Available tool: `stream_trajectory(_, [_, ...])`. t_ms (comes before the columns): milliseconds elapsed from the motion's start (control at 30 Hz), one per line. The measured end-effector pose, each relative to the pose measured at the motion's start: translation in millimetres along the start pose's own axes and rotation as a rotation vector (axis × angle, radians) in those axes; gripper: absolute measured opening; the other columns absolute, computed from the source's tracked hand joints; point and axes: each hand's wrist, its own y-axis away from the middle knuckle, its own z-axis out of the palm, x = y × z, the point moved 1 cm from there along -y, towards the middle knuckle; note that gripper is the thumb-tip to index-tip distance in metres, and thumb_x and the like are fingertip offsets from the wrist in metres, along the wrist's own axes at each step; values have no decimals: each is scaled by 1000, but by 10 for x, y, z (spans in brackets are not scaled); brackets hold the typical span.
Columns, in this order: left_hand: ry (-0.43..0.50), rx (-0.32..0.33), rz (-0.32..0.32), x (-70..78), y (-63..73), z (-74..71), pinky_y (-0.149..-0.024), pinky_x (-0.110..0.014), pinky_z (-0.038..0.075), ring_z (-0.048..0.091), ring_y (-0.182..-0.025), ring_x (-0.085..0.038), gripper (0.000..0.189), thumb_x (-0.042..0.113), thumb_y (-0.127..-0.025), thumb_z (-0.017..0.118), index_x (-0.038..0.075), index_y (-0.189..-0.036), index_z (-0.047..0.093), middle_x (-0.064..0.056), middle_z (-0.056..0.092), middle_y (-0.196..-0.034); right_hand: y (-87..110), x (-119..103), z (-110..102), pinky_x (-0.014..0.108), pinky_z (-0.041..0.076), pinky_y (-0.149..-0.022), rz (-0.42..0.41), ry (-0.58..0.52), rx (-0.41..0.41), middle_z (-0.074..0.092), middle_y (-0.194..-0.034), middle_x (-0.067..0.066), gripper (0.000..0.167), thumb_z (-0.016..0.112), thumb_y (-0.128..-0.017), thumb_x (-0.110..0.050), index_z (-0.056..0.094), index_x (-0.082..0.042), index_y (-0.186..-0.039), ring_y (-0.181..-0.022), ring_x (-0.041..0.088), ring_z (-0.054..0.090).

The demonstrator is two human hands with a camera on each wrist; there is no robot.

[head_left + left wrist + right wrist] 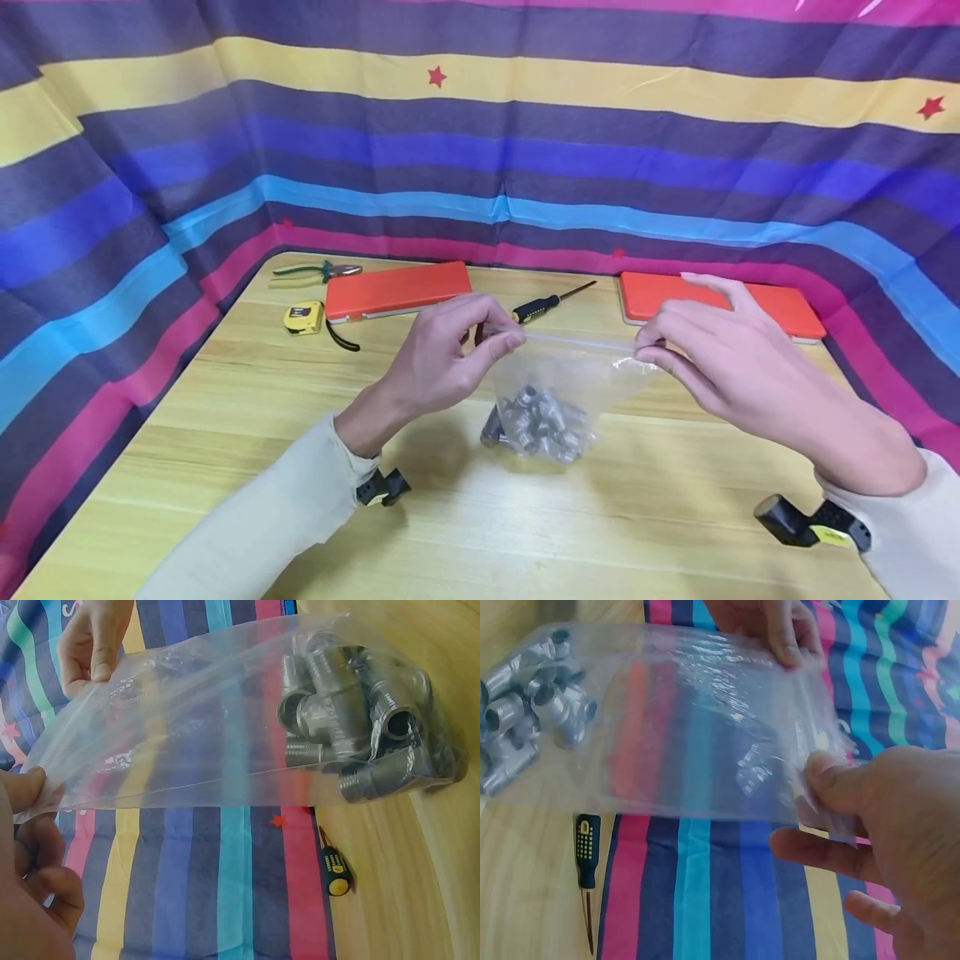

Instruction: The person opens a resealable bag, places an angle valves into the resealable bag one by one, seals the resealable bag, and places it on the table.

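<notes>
A clear plastic zip bag hangs between my hands above the wooden table. Grey pipe fittings lie bunched at its bottom; several have round open ends. At the bag's upper left corner, my left hand pinches the plastic between thumb and index finger. My right hand pinches the opposite upper corner the same way, with some other fingers held away from the bag, as the right wrist view shows. The top edge is stretched between the hands. Whether the zip is closed cannot be made out.
Behind the bag lies a black and yellow screwdriver. Two red cases rest along the table's back. Pliers and a yellow tape measure lie at the back left. A striped cloth hangs around the table.
</notes>
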Motion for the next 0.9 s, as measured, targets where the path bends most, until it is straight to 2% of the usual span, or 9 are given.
stream_trajectory(133, [-14, -3, -11, 11, -7, -1, -61, -25, 38, 50, -72, -10, 5, 8, -100, 76, 10, -96, 73, 1, 65, -83, 47, 26, -21, 49, 35, -126, -23, 41, 47, 69, -85, -11, 47, 42, -118, -49, 69, -17, -96, -72, 10, 64])
stream_trajectory(267, [-7, -2, -21, 15, -9, -10, -59, -25, 38, 49, -70, -12, 4, 8, -99, 76, 9, -97, 74, 0, 66, -85, 61, 45, -35, 50, 36, -125, -10, 71, 43, 69, -82, -11, 50, 43, -117, -52, 68, -17, -93, -67, 10, 60])
stream_trajectory(467, [-16, -42, 19, 3, -46, -40, -58, -24, 40, 56, -73, -16, 4, 9, -100, 75, 7, -103, 76, -2, 72, -92, 80, 91, -32, 40, 31, -129, 25, -14, 36, 69, -89, -15, 50, 42, -115, -56, 69, -19, -95, -77, 7, 66])
stream_trajectory(600, [-7, -36, 35, -21, -46, -78, -56, -24, 37, 54, -71, -12, 4, 6, -99, 75, 7, -102, 76, -1, 74, -90, 102, 108, -22, 36, 29, -129, 50, -58, 23, 69, -92, -17, 47, 43, -115, -55, 71, -20, -98, -84, 5, 66])
stream_trajectory(767, [23, -27, -3, -43, -34, -92, -54, -25, 34, 44, -62, -8, 3, 8, -101, 75, 6, -101, 75, 0, 75, -88, 131, 129, -6, 40, 33, -126, 55, 10, 57, 68, -85, -14, 50, 45, -115, -55, 69, -18, -92, -72, 10, 66])
stream_trajectory(900, [45, -50, -49, -63, -38, -84, -56, -25, 40, 51, -65, -10, 6, 11, -102, 75, 5, -101, 74, 0, 74, -87, 135, 161, -25, 41, 34, -124, 102, 37, 35, 63, -78, -17, 53, 44, -113, -62, 64, -23, -83, -60, 4, 57])
